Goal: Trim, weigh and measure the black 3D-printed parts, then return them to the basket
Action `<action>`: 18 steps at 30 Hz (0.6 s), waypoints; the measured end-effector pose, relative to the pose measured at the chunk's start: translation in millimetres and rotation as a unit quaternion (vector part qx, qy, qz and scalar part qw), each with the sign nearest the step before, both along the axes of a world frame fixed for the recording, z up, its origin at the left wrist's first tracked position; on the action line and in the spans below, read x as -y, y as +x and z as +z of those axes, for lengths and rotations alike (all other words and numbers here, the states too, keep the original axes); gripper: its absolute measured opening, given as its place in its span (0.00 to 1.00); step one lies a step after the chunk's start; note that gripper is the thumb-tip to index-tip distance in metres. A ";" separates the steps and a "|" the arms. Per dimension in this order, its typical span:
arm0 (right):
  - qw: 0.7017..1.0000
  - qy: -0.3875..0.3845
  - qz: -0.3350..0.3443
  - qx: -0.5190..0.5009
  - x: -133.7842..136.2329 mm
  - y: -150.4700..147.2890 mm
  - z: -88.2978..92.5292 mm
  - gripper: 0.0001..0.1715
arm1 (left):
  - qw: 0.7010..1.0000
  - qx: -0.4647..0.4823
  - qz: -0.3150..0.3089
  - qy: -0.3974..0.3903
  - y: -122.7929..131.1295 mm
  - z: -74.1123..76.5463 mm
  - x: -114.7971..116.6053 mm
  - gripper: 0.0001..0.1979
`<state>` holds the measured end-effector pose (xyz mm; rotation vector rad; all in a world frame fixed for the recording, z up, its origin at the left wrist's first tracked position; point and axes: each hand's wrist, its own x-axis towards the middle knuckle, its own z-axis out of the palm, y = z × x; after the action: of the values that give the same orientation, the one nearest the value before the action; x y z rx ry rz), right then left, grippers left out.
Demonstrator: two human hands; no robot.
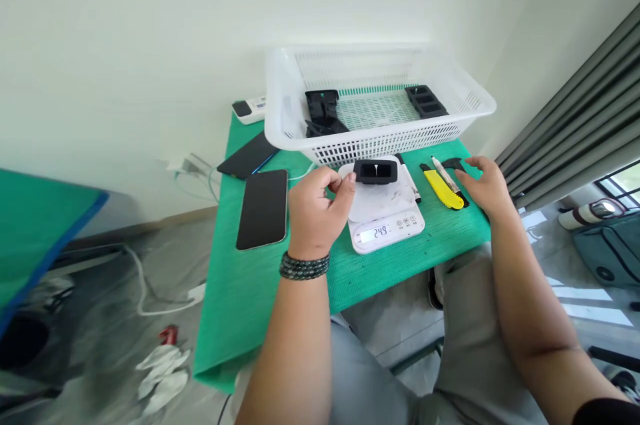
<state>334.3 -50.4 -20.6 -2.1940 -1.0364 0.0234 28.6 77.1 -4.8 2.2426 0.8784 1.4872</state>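
A black plastic frame (376, 179) with an oblong opening rests on the pan of a white digital scale (387, 230), whose display reads 24.9. My left hand (323, 208), with a dark braided bracelet at the wrist, has its thumb and forefinger closed together at the frame's left end. To the right, my right hand (485, 186) has thumb and forefinger apart beside a small black piece (453, 163); nothing shows between them. A yellow utility knife (443, 187) and a white marker (444, 171) lie just left of that hand.
Behind the scale stands a white plastic basket (380, 135) with several black parts inside. A dark-screened tablet (263, 209), a black flat item (249, 155) and a white device (250, 109) lie on the left of the green-covered table (235, 305). A grey curtain (565, 105) hangs at right.
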 end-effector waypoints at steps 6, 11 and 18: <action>0.990 -0.024 0.121 0.063 5.0 -17.8 -2.1 0.21 | 0.997 -0.072 -0.003 -0.008 3.7 -4.7 -6.7 0.06; 0.998 -0.037 0.044 0.007 9.2 -0.4 4.1 0.20 | 0.994 -0.094 -0.004 -0.056 9.5 -1.1 -4.8 0.11; 0.984 -0.179 0.007 -0.019 10.1 15.9 8.2 0.27 | 0.989 -0.123 0.017 -0.079 15.4 -8.3 -11.0 0.17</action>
<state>350.2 -60.5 -12.4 -2.4958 -1.0934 0.2752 44.0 88.1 -13.1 2.3330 1.0713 1.1264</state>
